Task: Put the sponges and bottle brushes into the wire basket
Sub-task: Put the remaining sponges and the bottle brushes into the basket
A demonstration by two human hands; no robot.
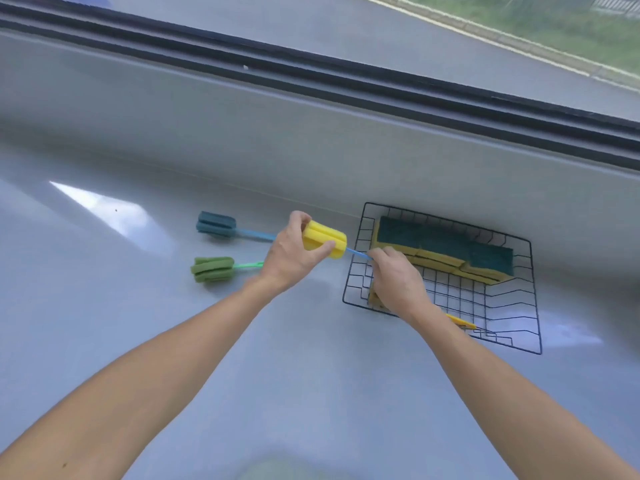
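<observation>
My left hand grips the yellow foam head of a bottle brush, held above the counter just left of the black wire basket. My right hand, over the basket's left part, pinches the blue handle of that same brush. Yellow sponges with dark green scouring tops lie in the basket along its far side. A teal bottle brush and a green bottle brush lie on the counter to the left. A yellow strip pokes out from under my right forearm inside the basket.
The glossy grey counter meets a low grey wall and a dark window frame behind the basket. A bright patch of reflected light lies at the far left.
</observation>
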